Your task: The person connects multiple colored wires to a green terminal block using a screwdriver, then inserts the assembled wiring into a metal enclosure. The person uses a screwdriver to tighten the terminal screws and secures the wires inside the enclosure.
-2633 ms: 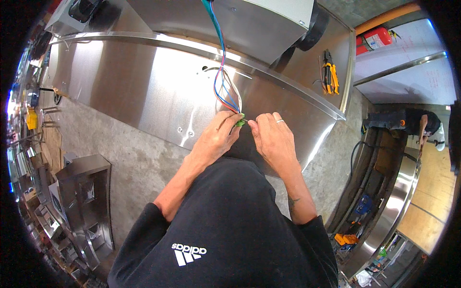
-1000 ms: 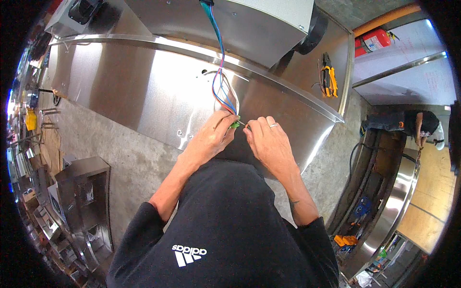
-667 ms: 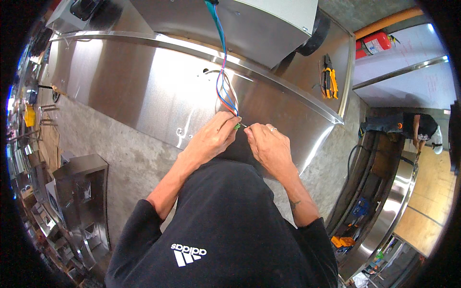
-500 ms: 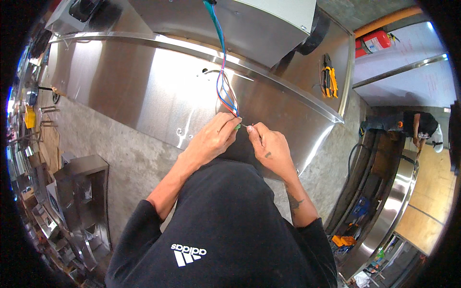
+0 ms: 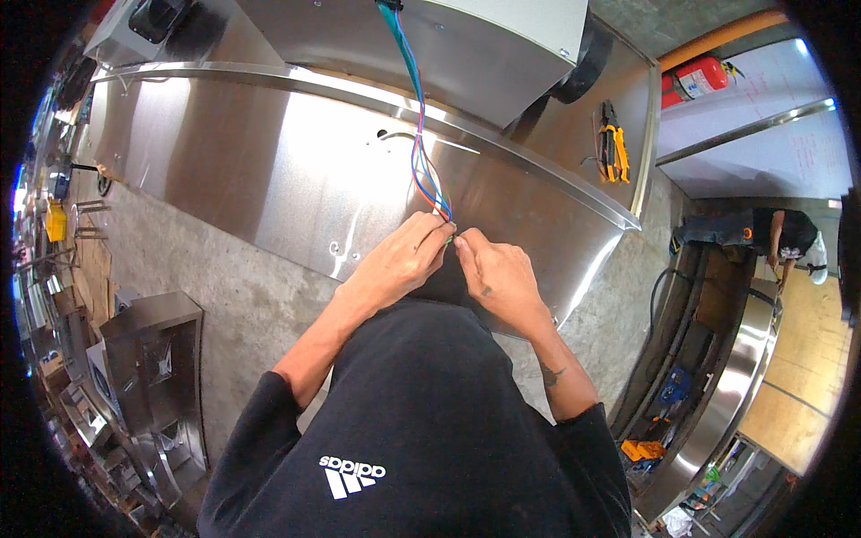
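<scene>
A loose bundle of red, blue, white and brown wires (image 5: 420, 143) hangs down from a green sleeve (image 5: 405, 56) in front of a stainless steel panel (image 5: 305, 170). My left hand (image 5: 405, 255) is closed on the lower end of the wires, thumb and fingertips pinched together. A bit of a small green piece (image 5: 448, 239) peeks out at those fingertips; most of it is covered. Right beside it, my right hand (image 5: 500, 276) is curled in a pinch, its fingertips close to the wire ends. What sits between those right fingers is too hidden to name.
Yellow-handled pliers (image 5: 615, 148) lie on the metal surface at the upper right, beside a metal box (image 5: 502, 54). A red fire extinguisher (image 5: 698, 79) is farther right. Another person (image 5: 789, 235) bends over at far right. Metal frames (image 5: 157, 359) stand at left.
My right hand has shifted slightly left, closer to my left fingertips. The thin dark piece seen between the hands is now hidden. The wires have swung slightly right.
</scene>
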